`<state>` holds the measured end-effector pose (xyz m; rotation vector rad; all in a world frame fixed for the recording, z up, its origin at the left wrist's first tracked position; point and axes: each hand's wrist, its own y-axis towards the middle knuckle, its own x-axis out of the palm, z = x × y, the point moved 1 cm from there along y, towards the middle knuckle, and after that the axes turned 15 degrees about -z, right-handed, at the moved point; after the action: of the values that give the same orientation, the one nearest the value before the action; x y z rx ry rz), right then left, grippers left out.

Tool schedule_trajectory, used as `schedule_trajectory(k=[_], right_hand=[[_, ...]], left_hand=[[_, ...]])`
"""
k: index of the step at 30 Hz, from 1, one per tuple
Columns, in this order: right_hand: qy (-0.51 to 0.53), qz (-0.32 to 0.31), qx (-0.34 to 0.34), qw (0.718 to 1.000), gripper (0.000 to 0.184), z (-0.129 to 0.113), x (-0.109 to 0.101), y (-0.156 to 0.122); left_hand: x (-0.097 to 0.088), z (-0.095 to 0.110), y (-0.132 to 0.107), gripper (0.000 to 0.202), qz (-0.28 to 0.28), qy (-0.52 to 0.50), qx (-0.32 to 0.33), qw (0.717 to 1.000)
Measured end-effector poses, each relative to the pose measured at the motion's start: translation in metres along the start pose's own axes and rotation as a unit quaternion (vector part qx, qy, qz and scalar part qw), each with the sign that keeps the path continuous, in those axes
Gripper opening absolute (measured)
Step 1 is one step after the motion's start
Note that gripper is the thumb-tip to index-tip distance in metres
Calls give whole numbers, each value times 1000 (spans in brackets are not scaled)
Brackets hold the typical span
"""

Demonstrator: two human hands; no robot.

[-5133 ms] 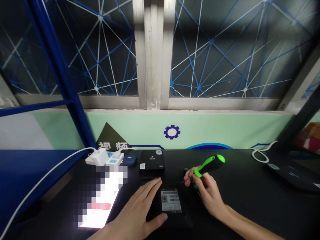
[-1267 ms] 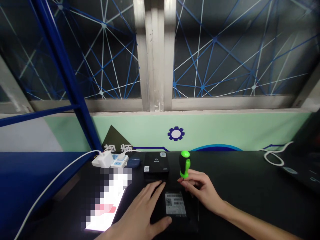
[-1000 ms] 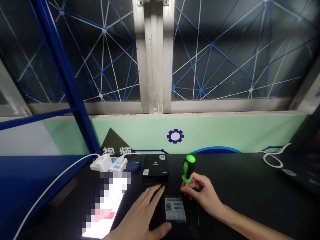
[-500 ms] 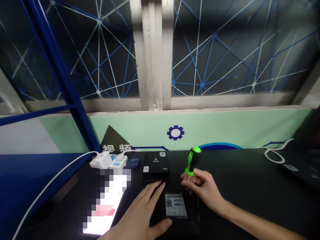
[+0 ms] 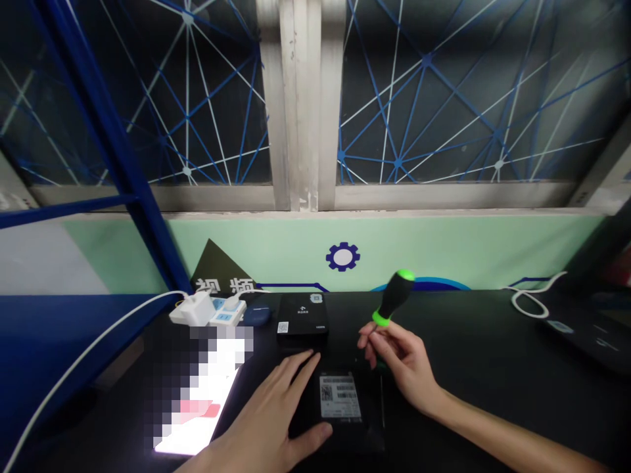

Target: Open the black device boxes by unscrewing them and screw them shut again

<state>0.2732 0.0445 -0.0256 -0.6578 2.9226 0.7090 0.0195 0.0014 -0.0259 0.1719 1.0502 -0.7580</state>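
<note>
My right hand pinches a screwdriver just below its black and green handle. The handle points up and leans to the right; the tip is hidden by my fingers. Below and left of that hand lies a flat black device with a white printed label. My left hand rests along the device's left side, fingers stretched out and thumb apart, its thumb tip close to the label's lower left corner. The far fingertips come near a small black box behind.
A bright, pixelated screen lies left of my left hand. Behind it are a white power strip with plugged-in adapters and a dark blue rounded object. A white cable and a dark device lie at far right.
My right hand has lifted the screwdriver slightly, and its handle now tilts more to the right. My left hand stays on the device. The whole view has shifted slightly.
</note>
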Motion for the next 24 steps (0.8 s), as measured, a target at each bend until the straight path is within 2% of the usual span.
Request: schedule_trajectory(k=[3,5,11,16,19,24], right_hand=[[0,37,-20,999,21,1,-2,0],[-8,36,-19,999,24,2,-3,1],[-38,-39,7,998,31,-1,-9,0],[-35,-93,-6,995,49,0,-10,-3],[-52,-85,-23,995,55,2,-10,-2],[-100,-47,-44,993,50,-3,-9,0]], left_hand=[[0,-1,-1,76,9,-4,4,1000],[0,-3,-1,76,16,-3,8,1000],[0,-5,-1,78,9,-11,5,1000],[0,-2,-1,77,21,-9,2,1000],[1,-4,0,78,20,-5,0,1000],[2,-7,1,81,20,-5,4,1000]])
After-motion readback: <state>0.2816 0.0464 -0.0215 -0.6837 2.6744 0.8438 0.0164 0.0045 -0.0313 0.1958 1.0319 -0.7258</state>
